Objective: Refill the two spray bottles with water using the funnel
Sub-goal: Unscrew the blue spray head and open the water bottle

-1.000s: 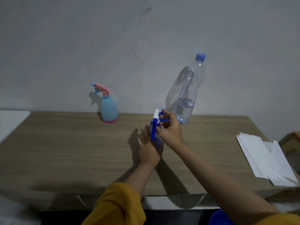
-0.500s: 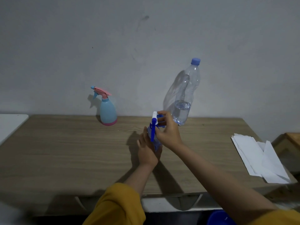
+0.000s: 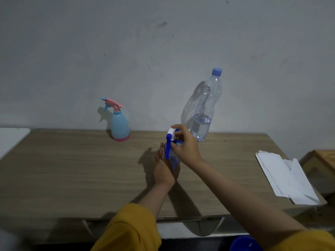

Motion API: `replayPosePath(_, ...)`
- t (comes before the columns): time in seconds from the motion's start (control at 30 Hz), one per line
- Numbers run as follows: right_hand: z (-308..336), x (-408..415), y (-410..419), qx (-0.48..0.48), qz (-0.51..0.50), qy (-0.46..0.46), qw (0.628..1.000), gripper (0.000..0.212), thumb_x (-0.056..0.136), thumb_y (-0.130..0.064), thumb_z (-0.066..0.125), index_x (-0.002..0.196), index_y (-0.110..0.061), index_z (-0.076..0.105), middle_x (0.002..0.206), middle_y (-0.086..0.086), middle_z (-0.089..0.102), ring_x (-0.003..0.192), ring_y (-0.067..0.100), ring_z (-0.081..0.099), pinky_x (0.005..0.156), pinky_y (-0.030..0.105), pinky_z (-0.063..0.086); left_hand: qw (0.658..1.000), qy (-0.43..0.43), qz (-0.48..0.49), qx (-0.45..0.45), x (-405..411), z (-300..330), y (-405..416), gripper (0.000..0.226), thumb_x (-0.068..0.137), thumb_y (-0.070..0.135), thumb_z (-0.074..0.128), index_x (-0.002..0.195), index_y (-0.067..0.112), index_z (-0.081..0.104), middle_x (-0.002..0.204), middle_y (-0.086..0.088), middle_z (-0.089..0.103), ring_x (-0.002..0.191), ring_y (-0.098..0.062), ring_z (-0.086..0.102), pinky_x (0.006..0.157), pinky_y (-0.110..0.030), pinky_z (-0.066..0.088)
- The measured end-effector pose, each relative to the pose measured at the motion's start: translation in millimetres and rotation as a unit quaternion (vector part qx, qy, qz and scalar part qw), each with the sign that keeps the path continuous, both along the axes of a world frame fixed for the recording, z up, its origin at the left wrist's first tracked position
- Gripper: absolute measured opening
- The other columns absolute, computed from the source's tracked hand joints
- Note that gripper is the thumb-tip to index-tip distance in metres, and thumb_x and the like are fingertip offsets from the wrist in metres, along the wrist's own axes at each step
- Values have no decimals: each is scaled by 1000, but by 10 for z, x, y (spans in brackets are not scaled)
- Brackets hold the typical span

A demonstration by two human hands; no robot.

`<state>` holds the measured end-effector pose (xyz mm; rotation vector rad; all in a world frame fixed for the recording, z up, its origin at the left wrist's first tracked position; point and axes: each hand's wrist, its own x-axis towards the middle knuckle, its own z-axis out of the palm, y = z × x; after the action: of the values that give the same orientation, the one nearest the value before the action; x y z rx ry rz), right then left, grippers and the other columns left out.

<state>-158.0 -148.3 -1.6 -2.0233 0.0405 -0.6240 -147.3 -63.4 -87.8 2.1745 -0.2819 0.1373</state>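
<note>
One wide wooden counter (image 3: 72, 178) against a grey wall (image 3: 145, 42), cut off at the left by a white edge.

Two arms in yellow sleeves (image 3: 130, 230), both cut off at the bottom.

One tall clear water bottle (image 3: 204, 109) with a blue cap, standing at the back by the wall, about a third full.

One pile of white paper (image 3: 282, 176) at the right end of the counter. Hard to count the sheets.

Two spray bottles. One light blue spray bottle (image 3: 119, 127) with a pink top, alone at the back left, upright, well apart from the hands. One dark blue spray bottle (image 3: 171, 153) in the middle of the counter, mostly hidden by the hands, so only the blue trigger, white nozzle and a bit of the body show.

Left hand (image 3: 164, 169) wrapped round the body of the dark blue bottle, fingers curled on it. Right hand (image 3: 186, 147) gripping the top, fingers curled round the spray head.

One round blue thing (image 3: 244, 243) at the bottom edge, cut off, too little showing to tell what.
</note>
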Motion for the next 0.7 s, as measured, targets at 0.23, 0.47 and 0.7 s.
replayPosePath(0.23,-15,10,-11,-18,29,0,999,49,76,5,66,115,-19,48,78,-1,62,71,1,57,69,11,46,999,-1,-7,50,12,-21,-4,88,83,41,65,149,19,11,145,-8,30,118,-17,47,78,-14,32)
replayPosePath(0.47,49,-24,-41,-2,58,27,998,55,74,8,67,116,-17,42,79,2,60,70,4,54,63,20,48,999,-8,-5,40,5,-8,2,90,83,39,65,149,19,8,148,-6,27,127,-19,38,82,-16,29)
replayPosePath(0.7,6,5,-54,3,31,25,999,56,72,-2,77,116,-22,49,94,-9,56,84,5,59,74,15,51,999,24,-12,26,28,-33,8,89,80,44,66,147,27,10,142,-6,38,105,-15,58,71,-16,40)
